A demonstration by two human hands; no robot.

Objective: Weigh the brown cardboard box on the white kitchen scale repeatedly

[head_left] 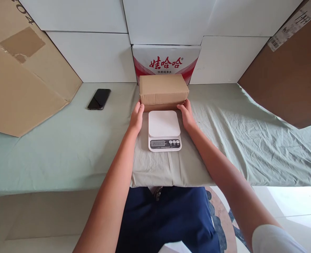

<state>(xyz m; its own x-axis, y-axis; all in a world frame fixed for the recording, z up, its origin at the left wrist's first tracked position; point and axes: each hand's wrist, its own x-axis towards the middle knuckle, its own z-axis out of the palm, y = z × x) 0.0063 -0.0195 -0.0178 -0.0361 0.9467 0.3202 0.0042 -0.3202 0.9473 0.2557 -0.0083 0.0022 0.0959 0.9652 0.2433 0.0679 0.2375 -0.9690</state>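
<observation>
Fingers [138, 107] of the left hand [136, 117] and right hand [187, 114] press the brown box's [162, 89] 2 lower ends, just behind the white scale [163, 130].

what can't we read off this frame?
Head view only:
- Scale display: digits too small to read.
- Brown box: the near bottom corners, covered by the left hand and right hand; whether it is lifted cannot be told.
- Red and white carton: lower part hidden behind the box.
- Phone: screen dark.
- Cardboard sheet: cut off by the left edge.
</observation>
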